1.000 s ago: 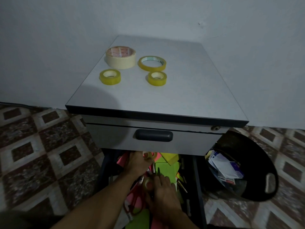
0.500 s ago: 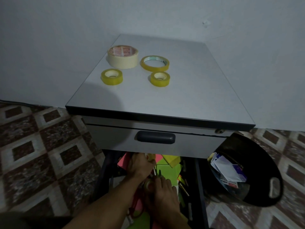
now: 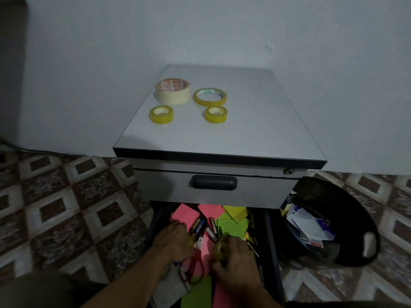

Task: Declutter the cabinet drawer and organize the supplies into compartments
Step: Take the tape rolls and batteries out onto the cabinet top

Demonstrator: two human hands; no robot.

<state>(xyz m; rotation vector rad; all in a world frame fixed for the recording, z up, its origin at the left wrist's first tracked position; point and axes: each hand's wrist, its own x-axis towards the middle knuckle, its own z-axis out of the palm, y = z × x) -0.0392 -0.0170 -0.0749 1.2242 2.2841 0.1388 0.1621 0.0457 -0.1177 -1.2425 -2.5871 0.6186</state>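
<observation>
Right hand (image 3: 238,261): its grip is curled round a small yellow tape roll (image 3: 219,248), held just above the clutter, probably so the roll can join the other tapes.
Left hand (image 3: 171,241): knuckles up and fingers bent down into the drawer. Something yellowish (image 3: 191,240) shows at its edge, but I cannot tell whether the grip pinches it.
Open drawer (image 3: 268,232): the lower one, pulled out under the closed upper drawer. It holds pink sticky notes (image 3: 184,215), green sticky notes (image 3: 231,225), batteries (image 3: 198,225) and red-handled scissors (image 3: 195,265), all mixed and overlapping, so the sorting seems barely begun.
Cabinet top (image 3: 244,121): a masking tape roll (image 3: 173,91), a thin yellow roll (image 3: 209,96) and two small rolls (image 3: 161,114) (image 3: 216,113) lie flat in a loose group, none of them touching. They look like one kind parked together while the drawer is cleared.
Upper drawer handle (image 3: 214,182): dark, on a closed drawer front.
Bin (image 3: 347,218): black, just beside the cabinet on the right, with discarded papers (image 3: 307,225) in it and within easy reach for rubbish.
Room: a plain pale wall (image 3: 111,52), a patterned tile floor (image 3: 66,196) and dim light.
</observation>
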